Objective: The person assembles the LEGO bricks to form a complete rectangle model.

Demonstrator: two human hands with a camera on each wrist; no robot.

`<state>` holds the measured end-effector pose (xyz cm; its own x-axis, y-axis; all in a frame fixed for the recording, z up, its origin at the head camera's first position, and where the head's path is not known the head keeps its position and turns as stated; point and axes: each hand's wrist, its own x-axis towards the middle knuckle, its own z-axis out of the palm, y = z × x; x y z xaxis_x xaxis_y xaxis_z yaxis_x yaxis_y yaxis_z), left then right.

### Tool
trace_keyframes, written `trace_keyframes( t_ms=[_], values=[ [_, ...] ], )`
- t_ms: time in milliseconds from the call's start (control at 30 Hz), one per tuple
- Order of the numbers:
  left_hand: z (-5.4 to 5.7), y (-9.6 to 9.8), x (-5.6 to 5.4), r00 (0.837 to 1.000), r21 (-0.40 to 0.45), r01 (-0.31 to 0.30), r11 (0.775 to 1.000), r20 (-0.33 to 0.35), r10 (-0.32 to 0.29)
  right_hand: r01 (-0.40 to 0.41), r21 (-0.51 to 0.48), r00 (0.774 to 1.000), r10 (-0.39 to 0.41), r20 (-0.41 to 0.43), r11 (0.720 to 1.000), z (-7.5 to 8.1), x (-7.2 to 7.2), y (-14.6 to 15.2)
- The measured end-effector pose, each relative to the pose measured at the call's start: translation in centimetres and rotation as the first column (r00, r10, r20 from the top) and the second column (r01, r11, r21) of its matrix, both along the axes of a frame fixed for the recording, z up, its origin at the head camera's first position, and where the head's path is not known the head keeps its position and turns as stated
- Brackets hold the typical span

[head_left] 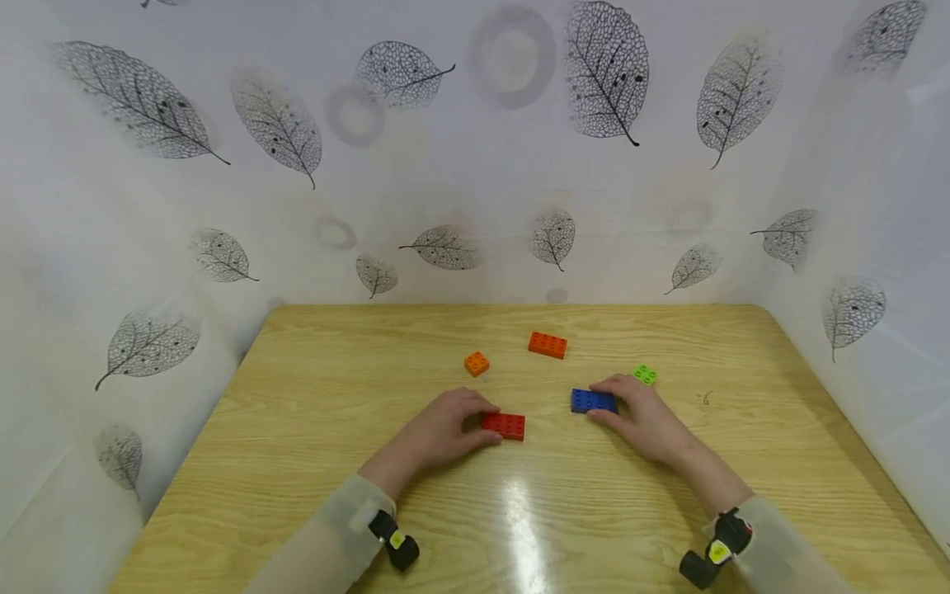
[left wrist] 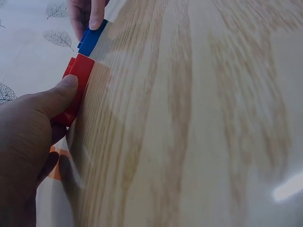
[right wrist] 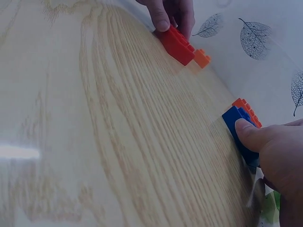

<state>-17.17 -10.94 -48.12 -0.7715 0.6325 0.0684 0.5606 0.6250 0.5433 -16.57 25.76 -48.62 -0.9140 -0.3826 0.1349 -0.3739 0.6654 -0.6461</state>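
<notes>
My left hand [head_left: 453, 427] grips a red building brick [head_left: 508, 426] by its left end, thumb on the near side and fingers on the far side. Further right, my right hand [head_left: 644, 417] holds a blue building brick [head_left: 590, 401] between thumb and fingers, its left part sticking out. Both bricks have their studs up, with a gap of bare wood between them. In the left wrist view the thumb presses the side of the red brick [left wrist: 80, 87]. The right wrist view shows the other thumb against the blue brick [right wrist: 240, 135].
A small orange brick [head_left: 477, 363] lies beyond the red one, and a longer orange-red brick [head_left: 547, 345] farther back. Just behind my right hand sits a small lime-green brick [head_left: 645, 375]. The wooden table [head_left: 334, 355] ends at a leaf-patterned white cloth [head_left: 475, 165].
</notes>
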Motion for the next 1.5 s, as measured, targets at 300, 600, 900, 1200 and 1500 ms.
trace_keyframes(
  t_ms=[300,600,900,1200,1500],
  values=[
    [-0.2,0.3,0.0,0.999,0.009,-0.034,0.999,0.02,0.034,-0.002,0.002,0.999,0.002,-0.033,1.0,0.0,0.0,-0.4],
    [0.0,1.0,0.1,0.999,0.021,-0.038,0.999,0.01,0.038,-0.012,0.007,0.999,0.012,-0.042,1.0,0.0,0.4,-0.9],
    [-0.3,1.6,-0.1,0.999,0.011,-0.043,0.999,0.015,0.042,-0.041,0.012,0.998,0.041,-0.04,0.999,0.1,0.6,-1.6],
    [-0.1,1.9,-0.1,0.999,0.008,-0.04,0.999,0.031,0.04,-0.06,-0.002,0.998,0.06,-0.024,0.998,0.1,0.8,-2.3],
    [-0.1,2.3,-0.4,0.998,-0.008,-0.052,0.999,0.029,0.052,-0.082,-0.003,0.996,0.082,-0.025,0.997,0.2,1.0,-3.0]
  ],
)
